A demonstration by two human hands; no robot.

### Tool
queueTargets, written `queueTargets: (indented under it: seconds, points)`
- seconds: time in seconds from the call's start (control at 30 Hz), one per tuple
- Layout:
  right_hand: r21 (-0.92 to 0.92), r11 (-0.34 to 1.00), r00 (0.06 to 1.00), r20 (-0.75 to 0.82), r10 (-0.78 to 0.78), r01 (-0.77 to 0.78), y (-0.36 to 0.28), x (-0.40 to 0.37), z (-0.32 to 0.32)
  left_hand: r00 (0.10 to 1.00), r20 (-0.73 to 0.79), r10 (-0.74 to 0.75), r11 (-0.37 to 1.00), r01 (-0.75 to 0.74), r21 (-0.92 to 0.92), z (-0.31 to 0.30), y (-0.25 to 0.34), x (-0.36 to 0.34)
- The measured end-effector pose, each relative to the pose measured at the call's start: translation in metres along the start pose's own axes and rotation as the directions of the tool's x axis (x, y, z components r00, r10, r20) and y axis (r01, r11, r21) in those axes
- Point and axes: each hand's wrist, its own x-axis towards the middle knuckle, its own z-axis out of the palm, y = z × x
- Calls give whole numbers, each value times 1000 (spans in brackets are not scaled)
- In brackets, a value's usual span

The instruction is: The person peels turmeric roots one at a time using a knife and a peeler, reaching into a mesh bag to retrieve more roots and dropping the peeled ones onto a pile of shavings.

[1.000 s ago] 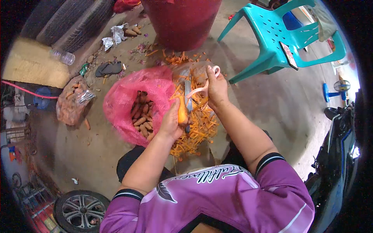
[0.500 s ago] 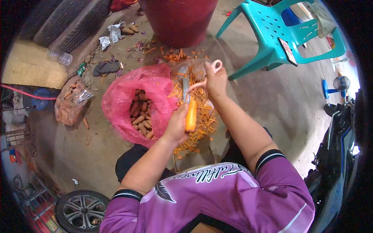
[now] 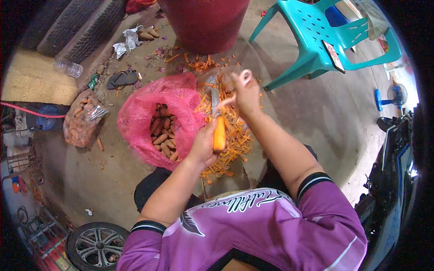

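My left hand (image 3: 204, 143) grips a peeled orange carrot (image 3: 219, 133), holding it upright over a pile of orange peelings (image 3: 228, 135) on the concrete floor. My right hand (image 3: 246, 95) holds a pale pink peeler (image 3: 218, 102) whose metal blade sits just above the carrot's far tip. To the left of both hands lies an open pink mesh sack (image 3: 144, 113) with several unpeeled carrots (image 3: 162, 133) inside it.
A dark red tub (image 3: 205, 22) stands beyond the peelings. A teal plastic chair (image 3: 321, 45) is at the right, a clear bag of carrots (image 3: 81, 122) at the left. Tyres (image 3: 68, 27), a sandal (image 3: 122, 80), a wheel (image 3: 97, 246) and a motorbike (image 3: 395, 167) surround the spot.
The left hand turned the carrot from tilted to upright and raised it. The right hand drew the peeler away past the carrot's far tip.
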Motion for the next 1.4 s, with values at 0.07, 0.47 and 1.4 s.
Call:
queueTargets:
  seconds: [0.07,0.47,1.4]
  points:
    - [32,999,995,-98,-19,23,6,9,-4,998,41,-54,998,54,-10,8,5,-6]
    - [-88,996,992,128,2,9,8,-26,8,994,-106,25,998,-30,-47,-7,1,6]
    - [-124,986,967,216,133,-107,-9,-43,9,991,-134,-20,989,0,-147,11,11,-1]
